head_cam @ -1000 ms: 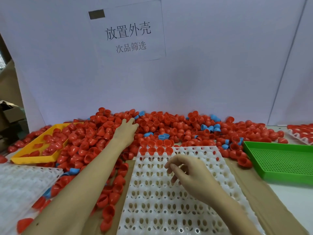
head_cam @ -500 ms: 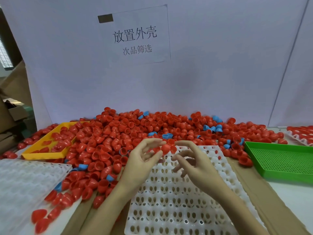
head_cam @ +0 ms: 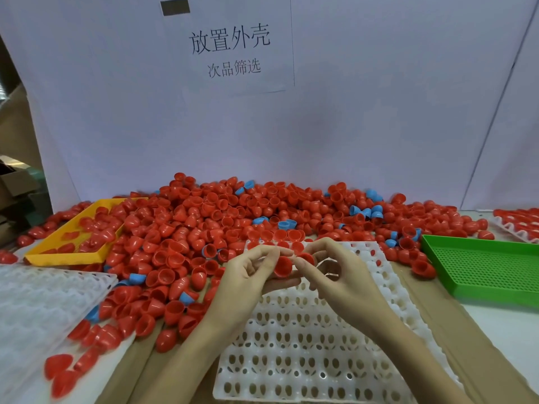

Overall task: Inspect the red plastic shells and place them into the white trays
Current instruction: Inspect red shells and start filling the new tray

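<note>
Hands meet above the far end of the centre white tray (head_cam: 306, 339): one red shell (head_cam: 283, 266) is pinched by left hand (head_cam: 250, 282), a second red shell (head_cam: 306, 258) is gripped at right hand (head_cam: 341, 279) fingertips. Loose shell pile (head_cam: 221, 225) is spread over worktop behind, w/ yellow tray (head_cam: 62, 252) at left, green tray (head_cam: 484, 269) at right.

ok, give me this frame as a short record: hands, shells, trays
left hand: holds a red shell
right hand: pinches a second shell
white tray: under the hands, a few shells in the far row, the rest open
shell pile: behind the tray, mostly red, some blue
yellow tray: left, some shells in it
green tray: right
</note>
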`<control>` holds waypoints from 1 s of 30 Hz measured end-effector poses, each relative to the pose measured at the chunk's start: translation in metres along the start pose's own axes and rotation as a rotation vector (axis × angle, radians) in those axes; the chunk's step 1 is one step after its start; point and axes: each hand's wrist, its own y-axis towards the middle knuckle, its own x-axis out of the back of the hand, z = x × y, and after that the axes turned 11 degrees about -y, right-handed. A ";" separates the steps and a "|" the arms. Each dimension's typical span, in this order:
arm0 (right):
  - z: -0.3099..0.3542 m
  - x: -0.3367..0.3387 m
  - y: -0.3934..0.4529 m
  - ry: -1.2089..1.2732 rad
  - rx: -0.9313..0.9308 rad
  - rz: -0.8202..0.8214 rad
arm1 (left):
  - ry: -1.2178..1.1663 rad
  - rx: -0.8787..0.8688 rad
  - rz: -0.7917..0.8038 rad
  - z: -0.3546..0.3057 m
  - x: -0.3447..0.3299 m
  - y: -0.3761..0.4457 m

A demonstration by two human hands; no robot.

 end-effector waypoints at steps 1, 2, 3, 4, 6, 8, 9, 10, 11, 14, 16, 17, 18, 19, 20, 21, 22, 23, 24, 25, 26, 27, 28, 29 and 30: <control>0.000 -0.001 0.000 0.027 -0.028 0.004 | -0.007 0.017 -0.004 0.001 -0.001 -0.001; 0.000 -0.001 0.000 0.053 -0.056 0.010 | -0.017 0.033 0.002 0.001 -0.001 -0.001; 0.000 -0.001 -0.001 0.074 -0.080 0.014 | -0.024 0.043 0.017 0.000 -0.002 -0.002; 0.000 -0.001 -0.001 0.088 -0.098 0.014 | -0.021 0.042 0.036 -0.001 -0.002 -0.002; 0.000 -0.001 -0.001 0.105 -0.122 0.000 | 0.025 0.007 0.064 -0.004 -0.001 -0.003; 0.000 0.000 -0.001 0.132 -0.140 0.000 | 0.079 -0.043 0.058 -0.005 -0.001 -0.003; 0.001 -0.001 -0.002 0.157 -0.148 0.008 | 0.091 -0.062 0.051 -0.006 -0.001 -0.003; 0.001 -0.001 -0.002 0.198 -0.159 0.013 | 0.099 -0.074 0.050 -0.005 0.000 -0.003; 0.002 -0.001 -0.002 0.250 -0.172 0.013 | 0.108 -0.081 0.053 -0.005 0.000 -0.003; 0.005 0.001 -0.002 0.325 -0.150 0.001 | 0.121 -0.084 0.084 -0.005 0.001 -0.004; 0.006 0.001 -0.002 0.282 -0.094 -0.010 | 0.116 -0.088 0.104 -0.006 0.001 -0.004; 0.005 0.001 -0.003 0.250 -0.068 -0.017 | 0.115 -0.089 0.113 -0.006 0.001 -0.004; 0.005 0.000 -0.003 0.225 -0.045 -0.025 | 0.114 -0.089 0.125 -0.006 0.001 -0.004; 0.005 0.000 -0.003 0.212 -0.026 -0.033 | 0.110 -0.089 0.137 -0.006 0.001 -0.004; 0.005 0.000 -0.003 0.205 -0.008 -0.040 | 0.105 -0.089 0.150 -0.006 0.002 -0.005; 0.005 0.000 -0.003 0.202 0.009 -0.044 | 0.100 -0.089 0.161 -0.006 0.002 -0.005; 0.006 0.000 -0.004 0.199 0.024 -0.046 | 0.096 -0.088 0.172 -0.007 0.002 -0.005; 0.006 0.001 -0.004 0.197 0.036 -0.046 | 0.091 -0.088 0.181 -0.008 0.002 -0.005; 0.006 0.001 -0.004 0.194 0.043 -0.046 | 0.088 -0.087 0.188 -0.008 0.002 -0.005; 0.006 0.001 -0.003 0.195 0.044 -0.046 | 0.089 -0.089 0.193 -0.008 0.002 -0.006; 0.006 0.001 -0.003 0.199 0.041 -0.048 | 0.098 -0.097 0.191 -0.008 0.001 -0.006; 0.005 0.001 -0.003 0.203 0.036 -0.049 | 0.116 -0.110 0.180 -0.007 0.001 -0.006; 0.005 0.001 -0.003 0.205 0.032 -0.048 | 0.140 -0.127 0.156 -0.007 0.001 -0.006; 0.004 0.001 -0.003 0.205 0.029 -0.043 | 0.167 -0.143 0.124 -0.006 0.001 -0.006; 0.004 0.001 -0.003 0.203 0.023 -0.036 | 0.189 -0.154 0.092 -0.005 0.001 -0.006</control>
